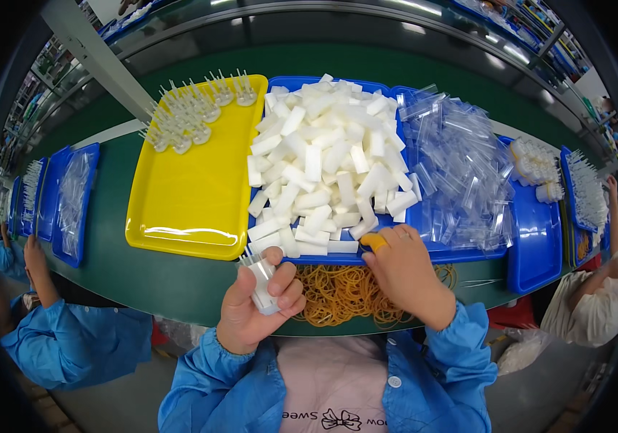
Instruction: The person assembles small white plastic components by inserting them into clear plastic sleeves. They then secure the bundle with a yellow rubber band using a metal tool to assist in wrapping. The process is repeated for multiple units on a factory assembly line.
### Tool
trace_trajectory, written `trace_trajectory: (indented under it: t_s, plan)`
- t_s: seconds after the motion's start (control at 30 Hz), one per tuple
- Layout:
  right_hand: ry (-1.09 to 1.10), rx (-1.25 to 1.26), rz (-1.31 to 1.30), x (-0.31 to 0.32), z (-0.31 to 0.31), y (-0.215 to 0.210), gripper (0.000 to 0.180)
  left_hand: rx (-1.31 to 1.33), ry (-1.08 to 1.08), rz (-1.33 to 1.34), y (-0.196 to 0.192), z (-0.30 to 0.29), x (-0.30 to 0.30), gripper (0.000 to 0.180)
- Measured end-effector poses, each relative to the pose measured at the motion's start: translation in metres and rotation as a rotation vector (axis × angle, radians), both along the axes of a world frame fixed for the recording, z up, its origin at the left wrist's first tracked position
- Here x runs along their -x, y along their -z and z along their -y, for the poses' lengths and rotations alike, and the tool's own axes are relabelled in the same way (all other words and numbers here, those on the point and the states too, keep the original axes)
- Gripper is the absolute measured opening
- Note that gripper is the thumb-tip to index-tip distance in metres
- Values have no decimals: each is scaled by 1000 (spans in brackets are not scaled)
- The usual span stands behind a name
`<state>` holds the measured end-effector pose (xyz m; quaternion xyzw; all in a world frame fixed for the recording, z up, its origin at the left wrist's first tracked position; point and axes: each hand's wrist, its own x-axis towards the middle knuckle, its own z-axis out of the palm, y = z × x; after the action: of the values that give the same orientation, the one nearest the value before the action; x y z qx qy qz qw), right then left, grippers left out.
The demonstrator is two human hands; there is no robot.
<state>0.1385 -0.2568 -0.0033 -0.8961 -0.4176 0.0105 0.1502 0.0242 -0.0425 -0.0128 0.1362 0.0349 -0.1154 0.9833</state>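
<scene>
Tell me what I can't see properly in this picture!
In the head view:
Back of the piece with pins: hidden by the left hand.
Whether the right hand grips anything: hidden by the hand itself.
Floor of the middle blue tray: covered by white blocks.
Details of the co-worker's hand at left: blurred, small.

1. Jacket: bright blue, open down the front.
2. Sleeves: long, loose, blue, with gathered cuffs.
3. Button: round, pale, on the jacket's right front edge.
4. Shirt: pale pink, with dark lettering and a bow print.
5. Finger cover: yellow, on the right hand.
</scene>
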Motion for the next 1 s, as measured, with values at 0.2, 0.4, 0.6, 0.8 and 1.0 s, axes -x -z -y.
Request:
trace_trajectory:
  t_s: [0.2,0.4,0.6,0.8,1.0]
  plan:
    - [-166,51,-292,-32,-1,-9,13,51,40,-48,4,-1,1,40]
    - [-240,120,-506,-46,5,-19,14,66,29,-80,6,-1,3,39]
    - [-126,-91,-268,-37,3,-11,10,90,31,-69,6,-1,2,37]
    - [-249,-40,-64,-44,-8,-6,9,96,29,-86,5,0,2,34]
    - [-263,-37,38,-42,-10,-1,9,97,28,-94,6,0,2,34]
